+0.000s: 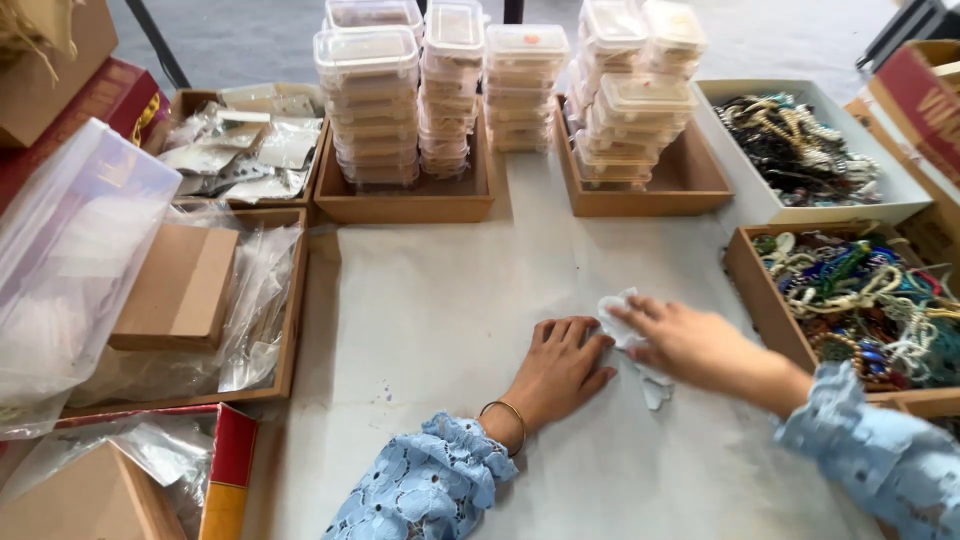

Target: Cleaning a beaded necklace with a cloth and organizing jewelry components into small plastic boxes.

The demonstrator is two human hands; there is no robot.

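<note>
Two hands: my left hand (560,368) lies flat and empty; my right hand (690,345) pinches a white cloth (625,325), which could snag the nearby bead tray (745,265).

Small white crumpled cloth (628,335) lying flat on the pale desk (440,300), near centre-right, partly showing under the right hand (690,345), its left edge touching the left hand (560,370) fingertips.
</note>
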